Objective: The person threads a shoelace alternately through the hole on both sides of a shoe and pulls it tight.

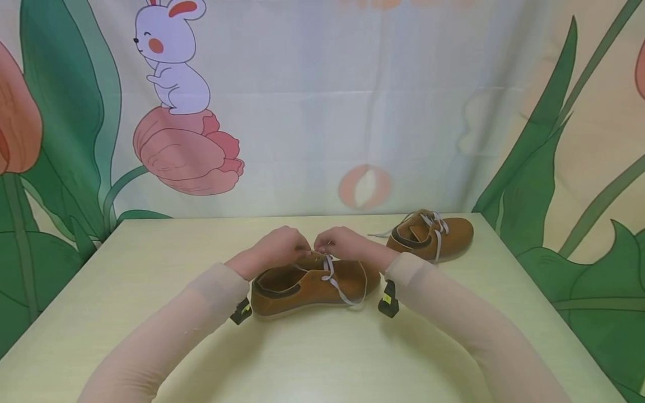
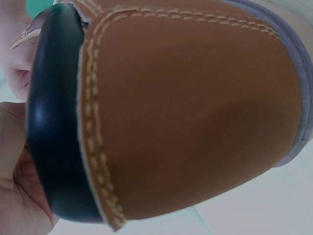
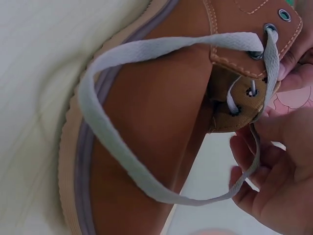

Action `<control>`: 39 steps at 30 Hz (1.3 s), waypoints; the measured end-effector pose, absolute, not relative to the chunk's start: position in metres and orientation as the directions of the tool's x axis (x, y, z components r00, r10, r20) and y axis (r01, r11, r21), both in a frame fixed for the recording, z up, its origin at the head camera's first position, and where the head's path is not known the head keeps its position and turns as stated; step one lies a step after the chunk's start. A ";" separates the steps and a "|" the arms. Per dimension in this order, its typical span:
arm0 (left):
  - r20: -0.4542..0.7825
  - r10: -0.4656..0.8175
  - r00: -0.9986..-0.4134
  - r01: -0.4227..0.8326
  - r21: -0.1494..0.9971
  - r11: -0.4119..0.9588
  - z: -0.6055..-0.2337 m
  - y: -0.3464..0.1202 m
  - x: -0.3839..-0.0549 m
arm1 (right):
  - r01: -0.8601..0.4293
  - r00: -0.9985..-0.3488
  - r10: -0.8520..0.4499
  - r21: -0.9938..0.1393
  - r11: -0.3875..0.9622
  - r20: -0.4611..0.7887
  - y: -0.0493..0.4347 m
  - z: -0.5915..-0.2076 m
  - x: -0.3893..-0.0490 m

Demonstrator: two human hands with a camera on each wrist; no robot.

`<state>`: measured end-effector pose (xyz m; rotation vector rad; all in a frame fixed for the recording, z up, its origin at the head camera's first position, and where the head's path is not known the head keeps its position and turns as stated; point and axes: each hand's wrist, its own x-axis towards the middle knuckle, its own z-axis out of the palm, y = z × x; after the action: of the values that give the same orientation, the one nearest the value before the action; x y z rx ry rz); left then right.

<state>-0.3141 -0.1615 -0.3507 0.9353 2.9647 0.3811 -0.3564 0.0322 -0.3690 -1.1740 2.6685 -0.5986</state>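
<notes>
A brown low-cut lace-up shoe [image 1: 312, 294] stands on the table with its toe to the right. My left hand [image 1: 282, 244] reaches over its opening, and in the right wrist view its fingertips [image 3: 287, 67] pinch the edge of the eyelet flap. From the far side, my right hand [image 1: 347, 244] holds a pale flat shoelace [image 3: 142, 178] between thumb and fingers. That lace loops out over the shoe's side from the metal eyelets. In the left wrist view the stitched heel [image 2: 195, 112] and dark collar [image 2: 54, 117] fill most of the picture, hiding much of the hand behind.
A second brown shoe [image 1: 456, 238] lies at the table's back right, with pale laces across its front. The pale table [image 1: 327, 358] ends at a printed curtain [image 1: 302, 112] with a rabbit and tulips.
</notes>
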 end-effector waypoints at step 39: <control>0.038 0.451 -0.891 0.428 0.396 0.812 -0.352 -0.166 -0.315 | -0.765 -0.642 -0.479 -0.459 0.452 0.598 0.027 -0.291 -0.346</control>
<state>-0.3150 -0.1664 -0.3518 0.7129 2.9352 0.6201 -0.3463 0.0272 -0.2909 -1.3521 2.9898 -1.3164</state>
